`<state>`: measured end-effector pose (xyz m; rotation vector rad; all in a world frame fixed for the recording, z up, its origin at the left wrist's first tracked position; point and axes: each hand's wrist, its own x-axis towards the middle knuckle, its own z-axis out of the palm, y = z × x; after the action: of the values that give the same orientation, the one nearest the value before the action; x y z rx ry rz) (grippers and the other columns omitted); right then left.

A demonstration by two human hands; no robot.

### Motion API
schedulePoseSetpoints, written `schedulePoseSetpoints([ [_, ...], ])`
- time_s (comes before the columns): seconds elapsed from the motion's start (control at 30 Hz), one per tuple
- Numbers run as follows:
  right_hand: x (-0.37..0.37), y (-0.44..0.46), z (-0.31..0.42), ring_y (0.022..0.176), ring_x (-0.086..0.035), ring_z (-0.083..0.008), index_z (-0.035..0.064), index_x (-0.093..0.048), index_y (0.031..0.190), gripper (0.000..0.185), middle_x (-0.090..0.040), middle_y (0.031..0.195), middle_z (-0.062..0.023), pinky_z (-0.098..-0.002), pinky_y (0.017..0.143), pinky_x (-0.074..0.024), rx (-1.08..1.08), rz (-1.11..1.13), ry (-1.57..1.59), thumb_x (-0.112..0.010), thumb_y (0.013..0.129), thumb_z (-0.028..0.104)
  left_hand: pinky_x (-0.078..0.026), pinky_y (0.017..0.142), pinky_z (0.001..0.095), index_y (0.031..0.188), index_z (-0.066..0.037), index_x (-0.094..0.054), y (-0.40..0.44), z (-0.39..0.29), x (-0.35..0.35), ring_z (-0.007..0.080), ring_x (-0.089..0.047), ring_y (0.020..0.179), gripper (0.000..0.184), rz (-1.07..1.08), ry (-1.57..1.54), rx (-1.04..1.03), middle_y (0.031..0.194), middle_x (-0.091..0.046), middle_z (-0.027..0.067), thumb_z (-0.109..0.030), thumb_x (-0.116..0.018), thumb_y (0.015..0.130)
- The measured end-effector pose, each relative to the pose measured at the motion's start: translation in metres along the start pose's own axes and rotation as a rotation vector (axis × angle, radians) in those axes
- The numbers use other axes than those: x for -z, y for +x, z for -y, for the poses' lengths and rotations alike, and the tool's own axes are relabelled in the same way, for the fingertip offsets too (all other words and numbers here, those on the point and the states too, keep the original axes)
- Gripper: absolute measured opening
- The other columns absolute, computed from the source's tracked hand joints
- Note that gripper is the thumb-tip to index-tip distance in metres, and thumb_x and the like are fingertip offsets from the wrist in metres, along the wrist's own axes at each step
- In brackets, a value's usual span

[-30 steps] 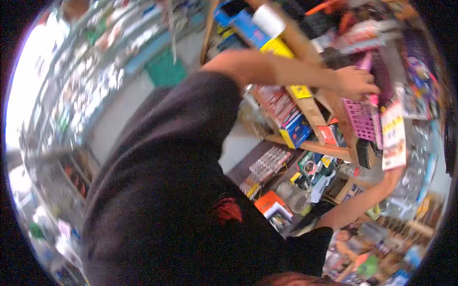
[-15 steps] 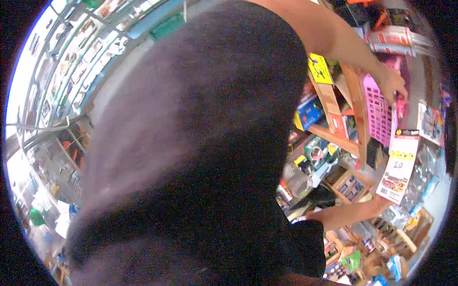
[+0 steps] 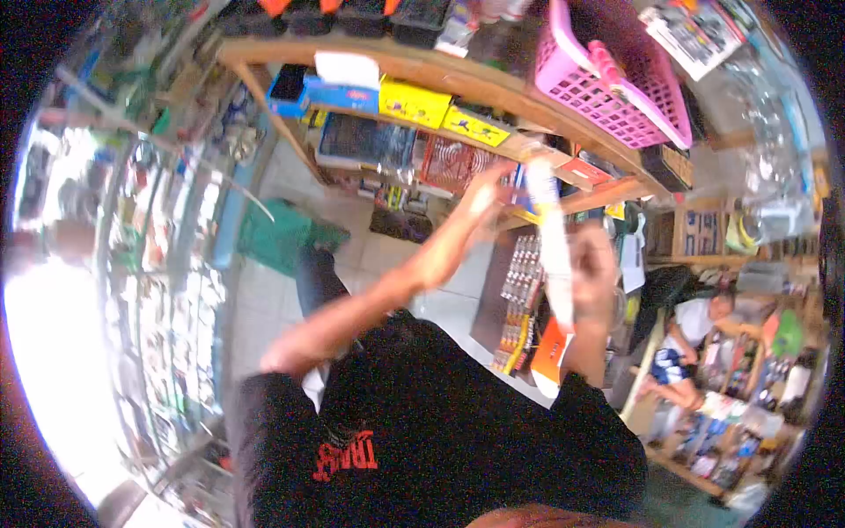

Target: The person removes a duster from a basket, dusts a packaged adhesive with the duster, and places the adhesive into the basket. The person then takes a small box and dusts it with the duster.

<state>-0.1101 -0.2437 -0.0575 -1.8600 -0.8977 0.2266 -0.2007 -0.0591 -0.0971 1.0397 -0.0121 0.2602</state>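
A white card (image 3: 553,255), blurred and seen nearly edge-on, is in my right hand (image 3: 594,264), whose fingers are closed at its right side. My left hand (image 3: 489,192) is to the left of the card's upper part, smeared by motion, with its fingers looking apart and nothing visible in them. Behind the hands is a wooden shelf (image 3: 431,62) with yellow boxes (image 3: 414,103) and a blue box (image 3: 343,93). The pink basket (image 3: 607,92) stands on top of it, its handle touched by neither hand.
Beaded or wrapped packets (image 3: 521,273) and an orange-and-white item (image 3: 551,352) lie below the card. A seated person (image 3: 691,334) is at the right among goods. Glass display shelves (image 3: 158,290) line the left, with a green item (image 3: 277,238) on the floor.
My left hand has left the pink basket and come down and left. My right hand has brought the card inward and turned it edge-on. The view has swung, showing more floor and shelf.
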Motion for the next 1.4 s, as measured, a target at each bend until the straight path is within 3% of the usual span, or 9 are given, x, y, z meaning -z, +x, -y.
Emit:
schedulePoseSetpoints([
  [0.13, -0.056, 0.003, 0.007, 0.067, -0.053, -0.0314, 0.0073, -0.05, 0.077, 0.039, -0.054, 0.074, -0.0091, -0.0394, 0.062, -0.0431, 0.204, 0.317, -0.241, -0.073, 0.065, 0.036, -0.04, 0.097, 0.0398, 0.134, -0.006, -0.034, -0.046, 0.016, -0.001, 0.0227, -0.049, 0.115, 0.059, -0.151, -0.456, 0.093, 0.127, -0.048, 0.0117, -0.049, -0.034, 0.094],
  [0.2, -0.07, 0.003, 0.017, 0.064, -0.052, -0.0265, 0.0079, -0.049, 0.079, 0.038, -0.051, 0.068, -0.0069, -0.0371, 0.06, -0.041, 0.31, 0.278, -0.2, -0.074, 0.067, 0.034, -0.046, 0.092, 0.0401, 0.128, -0.004, -0.043, -0.053, 0.002, 0.002, 0.024, -0.056, 0.105, 0.056, -0.296, -0.466, 0.263, 0.118, -0.055, 0.0124, -0.048, -0.033, 0.095],
  [0.4, -0.033, -0.004, 0.106, 0.054, -0.049, -0.0188, 0.0103, -0.052, 0.084, 0.037, -0.052, 0.064, -0.0012, -0.0321, 0.054, -0.0363, 0.239, 0.593, 0.235, -0.075, 0.072, 0.036, -0.044, 0.093, 0.0461, 0.131, -0.002, -0.041, -0.084, -0.008, 0.023, 0.0316, -0.051, 0.113, 0.067, -0.441, -0.506, 0.199, 0.129, -0.048, 0.015, -0.054, -0.026, 0.093],
  [0.47, -0.004, 0.008, 0.155, 0.047, -0.046, -0.0173, 0.013, -0.049, 0.058, 0.035, -0.051, 0.059, 0.0015, -0.0292, 0.05, -0.0319, 0.418, 0.699, 0.081, -0.081, 0.066, 0.026, -0.045, 0.091, 0.0459, 0.13, -0.002, -0.042, -0.096, 0.005, 0.031, 0.0308, -0.05, 0.114, 0.063, -0.549, -0.559, 0.173, 0.129, -0.048, 0.0142, -0.052, -0.03, 0.093],
  [0.73, -0.014, -0.005, 0.206, 0.037, -0.024, -0.0109, 0.0111, -0.031, 0.062, 0.046, -0.027, 0.048, 0.0028, -0.0236, 0.037, -0.0116, 1.024, -0.306, 0.111, -0.077, 0.057, 0.011, -0.047, 0.087, 0.0422, 0.126, 0.002, -0.045, -0.119, 0.021, 0.028, 0.0292, -0.057, 0.103, 0.059, -0.616, -0.511, 0.197, 0.115, -0.057, 0.0199, -0.046, -0.037, 0.092],
  [0.87, 0.011, -0.039, 0.206, 0.041, -0.036, -0.0136, 0.0125, -0.037, 0.073, 0.038, -0.037, 0.05, 0.0016, -0.029, 0.043, -0.0295, 0.988, -0.338, -0.061, -0.075, 0.067, 0.015, -0.046, 0.089, 0.0476, 0.128, -0.001, -0.044, -0.124, 0.023, 0.025, 0.0327, -0.051, 0.113, 0.054, -0.599, -0.469, 0.138, 0.126, -0.051, 0.0161, -0.042, -0.038, 0.093],
  [0.97, 0.043, -0.053, 0.197, 0.045, -0.039, -0.0124, 0.0145, -0.052, 0.056, 0.031, -0.041, 0.054, 0.0054, -0.0273, 0.044, -0.0264, 0.892, -0.019, -0.138, -0.078, 0.061, 0.031, -0.045, 0.09, 0.0489, 0.127, -0.002, -0.044, -0.127, 0.024, 0.021, 0.0339, -0.05, 0.114, 0.052, -0.585, -0.463, 0.115, 0.127, -0.05, 0.0152, -0.041, -0.038, 0.093],
  [1.17, 0.05, -0.074, 0.214, 0.045, -0.037, -0.0128, 0.0174, -0.055, 0.072, 0.03, -0.04, 0.054, 0.0048, -0.0263, 0.042, -0.0232, 0.762, -0.07, -0.143, -0.077, 0.058, 0.032, -0.043, 0.092, 0.0502, 0.126, -0.002, -0.045, -0.135, 0.03, 0.002, 0.036, -0.049, 0.115, 0.05, -0.561, -0.595, 0.09, 0.127, -0.05, 0.015, -0.038, -0.042, 0.092],
  [1.4, 0.055, -0.08, 0.189, 0.044, -0.037, -0.0142, 0.0138, -0.049, 0.064, 0.031, -0.041, 0.054, 0.0028, -0.0287, 0.042, -0.0243, 1.096, 0.066, -0.097, -0.077, 0.058, 0.024, -0.044, 0.091, 0.0499, 0.124, -0.001, -0.046, -0.16, 0.03, -0.007, 0.0374, -0.051, 0.112, 0.051, -0.627, -0.522, 0.008, 0.123, -0.053, 0.0177, -0.038, -0.042, 0.091],
])
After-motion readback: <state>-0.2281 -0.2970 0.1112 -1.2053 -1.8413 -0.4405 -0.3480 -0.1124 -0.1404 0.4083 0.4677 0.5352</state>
